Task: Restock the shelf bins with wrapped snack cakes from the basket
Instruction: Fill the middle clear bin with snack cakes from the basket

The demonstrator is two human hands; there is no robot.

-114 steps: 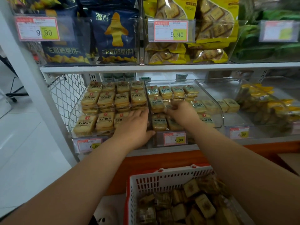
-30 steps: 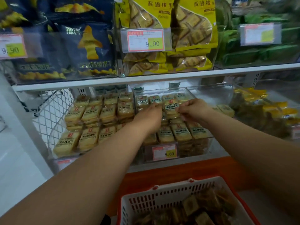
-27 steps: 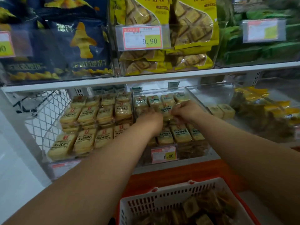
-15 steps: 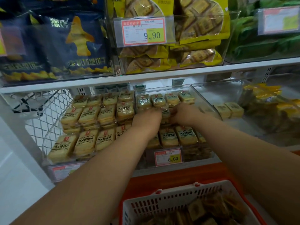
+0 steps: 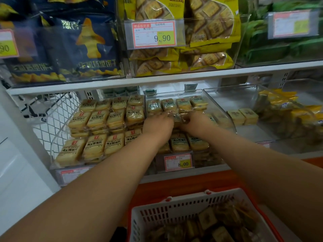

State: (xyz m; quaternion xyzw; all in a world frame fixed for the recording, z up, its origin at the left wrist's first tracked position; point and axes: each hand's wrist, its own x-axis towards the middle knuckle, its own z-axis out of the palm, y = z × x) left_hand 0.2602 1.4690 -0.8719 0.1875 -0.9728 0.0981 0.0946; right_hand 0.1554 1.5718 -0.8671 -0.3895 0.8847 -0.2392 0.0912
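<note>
Between both hands (image 5: pixel 158 125) — snack cake (image 5: pixel 176 116).

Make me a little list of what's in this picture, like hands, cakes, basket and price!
left hand: reaching into the middle bin, on the cakes
right hand: in the same bin, beside the left hand
grip: too blurred to tell
left bin: full of neat rows of cakes
basket: below the shelf, cakes still inside
price tag: 8.00, on the middle bin's front
right bin: two cakes and yellow packs
</note>
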